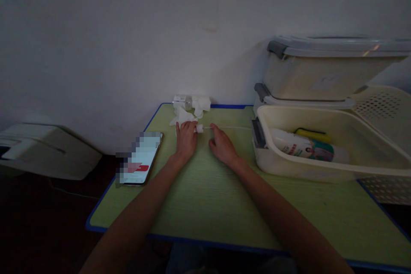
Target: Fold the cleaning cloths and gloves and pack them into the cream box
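Note:
My left hand (186,139) is closed around a white spray head (183,115). Its white collar (199,128) pokes out on the right of my fingers. From that collar a thin clear tube (236,127) runs right, close to the tabletop, toward the cream bin. Beside the tube is my right hand (222,144), its index fingertip at the tube and its thumb apart from it. Whether that fingertip touches the tube is hard to tell. Behind my left hand a clear bottle (182,102) lies on its side, with a white spray-head shape (201,105) at its right end.
A phone (141,158) with a lit screen lies at the table's left edge. On the right, an open cream bin (308,171) holds a white-and-green bottle (308,147) and a yellow item (311,134). Lidded boxes (308,75) stand behind it. The green table (205,205) has blue edging.

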### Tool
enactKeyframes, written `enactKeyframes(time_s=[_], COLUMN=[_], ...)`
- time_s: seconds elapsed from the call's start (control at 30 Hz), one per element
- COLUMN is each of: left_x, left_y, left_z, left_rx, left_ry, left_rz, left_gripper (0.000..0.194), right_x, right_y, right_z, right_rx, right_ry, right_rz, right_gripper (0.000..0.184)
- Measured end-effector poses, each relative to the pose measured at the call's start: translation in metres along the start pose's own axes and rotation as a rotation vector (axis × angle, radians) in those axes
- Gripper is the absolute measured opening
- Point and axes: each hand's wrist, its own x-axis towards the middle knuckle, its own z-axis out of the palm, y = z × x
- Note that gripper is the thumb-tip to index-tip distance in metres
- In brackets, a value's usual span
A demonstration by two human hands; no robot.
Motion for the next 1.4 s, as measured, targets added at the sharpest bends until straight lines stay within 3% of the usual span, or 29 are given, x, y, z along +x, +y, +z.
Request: enactKeyframes(time_s=[0.13, 0.33, 0.73, 0.87, 1.1, 1.23, 1.4], left_x=[-0.001, -0.003, -0.003, -0.003, -0.003, -0.003, 0.000], left_y=[0.005, 0.019, 0.025, 0.025, 0.017, 0.021, 0.018], left_z=[-0.002, 0.000, 0.000, 0.003, 0.014, 0.010, 0.000], left_rx=[-0.001, 0.008, 0.073, 0.006, -0.346, -0.249, -0.059], left_ry=[0.010, -0.069, -0.098, -0.118, -0.161, -0.209, -0.092], left_rz=[0.049, 0.123, -0.059, -0.082, 0.153, 0.274, 0.048], left_gripper=[0.028, 0.027, 0.034, 0.047, 0.056, 0.057, 0.033], right_x=[0.001, 0.002, 0.001, 0.002, 0.003, 0.002, 0.002], right_y=[0.001, 0.001, -0.003, 0.000, 0.010, 0.013, 0.010], right_z=[0.001, 0.001, -0.001, 0.002, 0.007, 0.008, 0.006], right_rx=[0.004, 0.019, 0.056, 0.058, 0.068, 0.073, 0.051], right_ry=[0.004, 0.030, 0.106, 0.143, 0.221, 0.242, 0.242], right_rz=[0.000, 0.006, -0.008, 0.000, 0.030, 0.015, 0.005], right_gripper=[0.061, 0.063, 0.043, 0.044, 0.059, 0.067, 0.062])
